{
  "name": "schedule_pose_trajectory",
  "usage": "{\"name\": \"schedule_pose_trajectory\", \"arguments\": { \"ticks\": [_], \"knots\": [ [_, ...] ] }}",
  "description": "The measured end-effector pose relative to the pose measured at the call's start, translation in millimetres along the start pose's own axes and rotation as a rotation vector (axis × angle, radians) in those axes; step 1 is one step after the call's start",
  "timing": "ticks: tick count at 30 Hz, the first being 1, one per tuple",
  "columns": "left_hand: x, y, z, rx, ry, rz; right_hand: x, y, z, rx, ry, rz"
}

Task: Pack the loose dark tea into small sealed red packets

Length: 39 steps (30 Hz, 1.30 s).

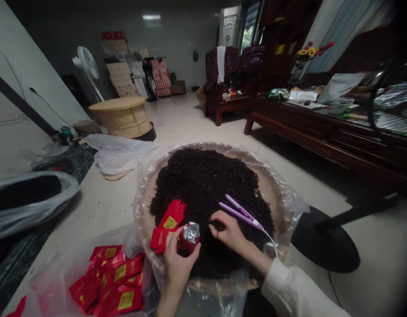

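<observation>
My left hand [180, 259] is closed around a small red foil packet [191, 234], whose silver-lined mouth faces up. My right hand [227, 229] is just right of it, fingers curled together around a pinch of dark tea leaves. Beneath both hands, a heap of dark tea leaves [206, 176] fills much of a round, shallow basket [272, 189] lined with clear plastic. On the leaves beside my right hand rests a purple hand-held heat sealer [245, 216], its jaws apart and a white cord trailing from it. Flat red packets [172, 215] lie on the heap left of my left hand.
Several filled-looking red packets [114, 281] lie in a clear plastic bag at the lower left. Another bag [66, 193] holds dark material. A black round stand base [325, 240] is close on the right. Beyond are a woven drum-shaped stool [120, 116] and a dark wooden table [322, 132].
</observation>
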<state>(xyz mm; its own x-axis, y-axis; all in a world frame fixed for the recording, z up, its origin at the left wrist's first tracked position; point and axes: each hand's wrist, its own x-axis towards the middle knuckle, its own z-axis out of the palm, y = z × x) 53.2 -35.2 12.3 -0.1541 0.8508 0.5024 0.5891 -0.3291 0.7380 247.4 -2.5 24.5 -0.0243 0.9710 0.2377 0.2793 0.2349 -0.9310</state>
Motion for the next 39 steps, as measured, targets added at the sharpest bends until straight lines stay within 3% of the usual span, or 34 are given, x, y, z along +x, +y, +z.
{"name": "schedule_pose_trajectory", "arguments": {
  "ticks": [2, 4, 8, 12, 20, 28, 35, 39],
  "knots": [
    [2, 3, 2.8, 0.002, -0.015, 0.025, 3, -4, -2, 0.152, 0.171, 0.157],
    [4, 7, 5.9, 0.003, -0.035, 0.053, 6, -10, -3, 0.331, 0.244, 0.298],
    [8, 15, 12.0, 0.018, -0.083, 0.098, 11, -30, -10, 1.034, 0.400, 0.636],
    [10, 25, 19.2, 0.028, -0.106, 0.110, 17, -56, -15, 1.279, 0.460, 0.616],
    [12, 32, 36.0, 0.040, -0.092, 0.068, 24, -87, -2, 1.157, 0.494, 0.367],
    [12, 30, 38.8, 0.048, -0.084, 0.023, 18, -83, 9, 0.822, 0.335, 0.190],
    [11, 26, 41.2, 0.060, -0.063, 0.006, 2, -81, 8, 0.694, 0.068, 0.136],
    [11, 25, 39.7, 0.040, -0.055, 0.001, -1, -81, -2, 0.684, 0.091, 0.077]
  ]
}}
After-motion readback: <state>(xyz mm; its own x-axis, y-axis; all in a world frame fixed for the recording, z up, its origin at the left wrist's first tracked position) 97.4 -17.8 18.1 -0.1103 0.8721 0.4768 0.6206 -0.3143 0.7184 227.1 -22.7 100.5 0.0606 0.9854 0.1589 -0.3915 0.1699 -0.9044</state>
